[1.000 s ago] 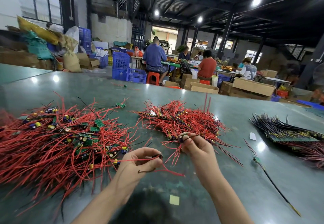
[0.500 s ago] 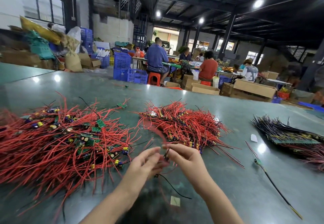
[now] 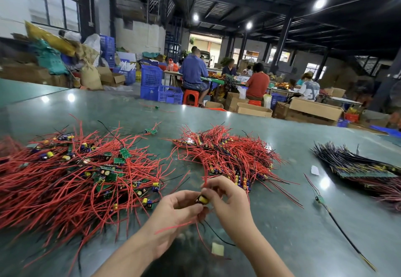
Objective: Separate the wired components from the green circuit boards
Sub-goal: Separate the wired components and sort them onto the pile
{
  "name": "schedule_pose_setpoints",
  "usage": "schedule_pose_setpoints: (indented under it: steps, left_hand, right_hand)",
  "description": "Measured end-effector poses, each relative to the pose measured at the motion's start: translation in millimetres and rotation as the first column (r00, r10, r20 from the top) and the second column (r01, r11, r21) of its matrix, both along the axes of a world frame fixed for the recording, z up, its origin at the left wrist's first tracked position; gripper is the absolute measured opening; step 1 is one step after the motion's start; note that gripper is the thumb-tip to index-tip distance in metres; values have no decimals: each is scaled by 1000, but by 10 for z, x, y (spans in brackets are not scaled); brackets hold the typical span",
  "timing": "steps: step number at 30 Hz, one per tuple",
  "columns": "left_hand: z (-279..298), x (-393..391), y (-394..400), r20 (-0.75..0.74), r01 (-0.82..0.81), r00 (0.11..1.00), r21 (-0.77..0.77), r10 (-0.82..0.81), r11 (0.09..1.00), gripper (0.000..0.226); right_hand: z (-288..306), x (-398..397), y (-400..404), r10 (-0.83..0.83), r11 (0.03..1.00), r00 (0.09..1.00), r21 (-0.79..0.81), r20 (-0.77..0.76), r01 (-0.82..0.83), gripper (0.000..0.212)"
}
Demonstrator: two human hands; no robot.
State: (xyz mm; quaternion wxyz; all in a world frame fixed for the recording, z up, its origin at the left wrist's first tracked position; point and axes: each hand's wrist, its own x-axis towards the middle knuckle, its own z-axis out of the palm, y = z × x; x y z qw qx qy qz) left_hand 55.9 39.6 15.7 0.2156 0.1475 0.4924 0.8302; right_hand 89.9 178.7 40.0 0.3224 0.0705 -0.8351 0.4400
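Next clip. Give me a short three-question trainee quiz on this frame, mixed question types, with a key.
1. True or false: both hands hold the same small wired component.
2. Which pile lies farthest to the person's right? A) loose red-wire pile with green boards B) red-wire pile straight ahead C) dark-wire bundle
3. Fill in: the part between the fingers has a ___ body.

Key:
1. True: left hand and right hand pinch the wired component.
2. C, the dark-wire bundle.
3. Yellow.

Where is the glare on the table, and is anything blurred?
Head view: ceiling-lamp glare spots dot the green table at far left and near the black wire pile; the red wire under the left hand is motion-smeared; straight edges bow from wide-angle distortion.
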Motion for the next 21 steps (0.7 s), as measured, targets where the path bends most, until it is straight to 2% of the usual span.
schedule_pose_setpoints:
  steps: [1,3,5,7,11,14,17,19,21]
  left_hand:
    - [4,0,-4,-5,10,1000,11,-10,1000,22]
    - [22,4,-14,-10,40,999,52,-39,998,21]
    - [33,10,-27,-7,65,998,68,-64,996,22]
    - [42,16,-42,-6,76,997,31,-76,997,19]
    - [20,28,21,-78,25,996,-230,-44,973,16]
    - [26,65,61,-87,46,994,-275,-73,960,10]
    - [59,86,64,-136,65,985,-291,-108,955,20]
    - [92,93,76,-126,71,986,-252,-106,965,23]
    - [117,91,83,-98,69,991,-248,-96,966,26]
  right_hand:
    - [7,1,-16,53,984,997,-171,52,-43,28]
    - [15,0,-49,184,890,979,-437,83,-130,25]
    - [16,8,-69,260,829,961,-533,98,-170,19]
    - [34,15,-71,271,838,954,-519,127,-169,19]
    - [45,17,-55,215,927,950,-355,228,-125,23]
    - [29,18,-55,191,962,951,-241,245,-131,28]
    - [51,11,-38,188,948,963,-291,191,-128,24]
    - [52,-2,-19,162,925,974,-367,156,-95,23]
    - [35,-5,-25,144,922,979,-378,144,-80,23]
